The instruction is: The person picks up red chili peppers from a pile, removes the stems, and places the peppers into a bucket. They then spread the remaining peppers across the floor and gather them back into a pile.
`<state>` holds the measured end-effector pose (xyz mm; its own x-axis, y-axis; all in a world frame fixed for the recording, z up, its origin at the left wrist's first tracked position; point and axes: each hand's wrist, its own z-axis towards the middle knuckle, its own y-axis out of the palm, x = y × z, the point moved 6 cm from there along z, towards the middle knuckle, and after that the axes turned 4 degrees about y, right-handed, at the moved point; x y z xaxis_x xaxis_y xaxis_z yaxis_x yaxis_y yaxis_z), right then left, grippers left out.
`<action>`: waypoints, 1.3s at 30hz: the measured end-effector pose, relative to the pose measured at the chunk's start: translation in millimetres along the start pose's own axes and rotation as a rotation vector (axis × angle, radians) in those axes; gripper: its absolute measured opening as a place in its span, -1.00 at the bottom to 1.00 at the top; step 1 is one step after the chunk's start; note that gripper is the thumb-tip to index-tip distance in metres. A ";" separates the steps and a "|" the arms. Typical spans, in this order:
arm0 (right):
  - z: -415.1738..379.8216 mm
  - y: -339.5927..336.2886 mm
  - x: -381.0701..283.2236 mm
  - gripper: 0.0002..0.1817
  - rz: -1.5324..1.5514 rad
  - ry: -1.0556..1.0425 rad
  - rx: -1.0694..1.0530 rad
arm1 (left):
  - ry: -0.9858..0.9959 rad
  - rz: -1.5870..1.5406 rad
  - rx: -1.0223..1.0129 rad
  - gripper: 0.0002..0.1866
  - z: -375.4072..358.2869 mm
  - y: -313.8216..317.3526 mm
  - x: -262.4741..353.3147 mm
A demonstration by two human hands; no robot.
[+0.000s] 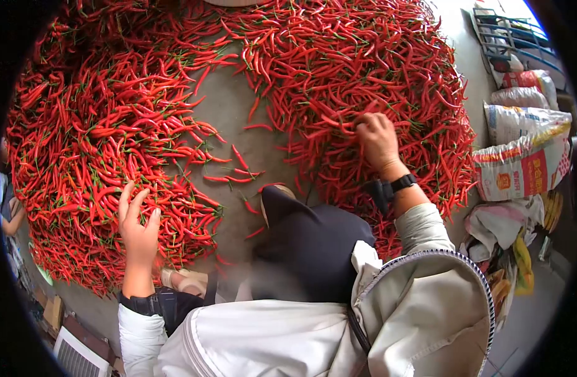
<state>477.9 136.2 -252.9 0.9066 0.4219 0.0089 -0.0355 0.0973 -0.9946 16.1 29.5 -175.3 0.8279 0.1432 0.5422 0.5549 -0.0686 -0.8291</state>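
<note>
Two broad heaps of red chili peppers with green stems lie on the grey floor. Over the left heap [106,144], my left hand [138,226] is open, its fingers spread above the peppers with nothing held. At the right heap [389,69], my right hand [377,139] has its fingers curled down in a pinch among the peppers. A red chili pepper [331,120] shows at those fingertips; the exact grip is partly hidden by the hand. Dark straps circle both wrists. Several loose chilies [237,179] lie between the heaps, near my dark-clad knee [313,245].
Printed sacks [521,166] and crumpled cloths [499,223] line the right side, below a blue metal rack [517,38]. Another person's arm [13,220] shows at the far left edge. A white grille [78,355] sits at bottom left. Bare grey floor [222,94] runs between the heaps.
</note>
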 end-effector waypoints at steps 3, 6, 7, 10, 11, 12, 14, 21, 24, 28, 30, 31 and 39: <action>10.5 -32.4 31.1 -0.75 -0.164 0.243 0.112 | -0.008 -0.005 0.014 -0.59 -0.4 -1.2 0.3; 19.8 -50.1 36.5 -0.57 -0.268 0.443 0.219 | -0.001 -0.006 0.025 -0.58 0.1 -1.8 -1.3; 20.8 -47.4 42.4 -0.58 -0.141 0.482 0.273 | 0.002 -0.005 0.026 -0.58 0.6 -2.0 -0.6; 29.0 -32.2 56.3 -0.68 -0.014 0.466 0.336 | 0.011 0.010 0.022 -0.58 0.6 -3.3 1.4; 33.7 -22.9 59.5 -0.73 -0.076 0.482 0.254 | 0.004 0.009 0.018 -0.59 0.4 -3.3 1.4; 38.1 -15.4 62.0 -0.78 -0.140 0.497 0.174 | -0.002 0.008 0.017 -0.59 0.8 -3.3 1.6; 38.2 10.1 67.5 -0.77 -0.317 0.574 -0.108 | -0.005 0.017 0.020 -0.59 0.6 -5.4 5.2; 53.0 -9.4 60.5 -0.80 -0.393 0.519 -0.070 | -0.051 0.018 0.018 -0.58 -0.6 -4.8 -3.8; 63.1 -23.6 55.7 -0.79 -0.357 0.591 -0.010 | -0.061 -0.001 0.034 -0.57 -0.1 -4.5 -11.5; 109.9 -29.1 -4.6 -0.67 -0.089 0.277 0.267 | -0.058 0.035 0.055 -0.56 1.9 0.5 -17.5; 143.6 -0.8 -64.7 -0.71 0.095 0.011 0.193 | -0.113 -0.032 0.026 -0.57 2.5 6.9 -15.9; 157.0 9.1 -99.5 -0.74 0.175 -0.109 0.183 | -0.126 -0.046 0.004 -0.57 4.0 8.0 -13.4; 221.3 127.0 -169.2 -0.60 -0.102 -0.118 -0.307 | -0.164 -0.023 0.003 -0.57 2.1 -8.4 -13.8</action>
<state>226.9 276.7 -357.9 0.8436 0.5268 0.1036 0.1971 -0.1244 -0.9725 -0.1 30.2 -176.0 0.7904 0.3038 0.5320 0.5733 -0.0609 -0.8170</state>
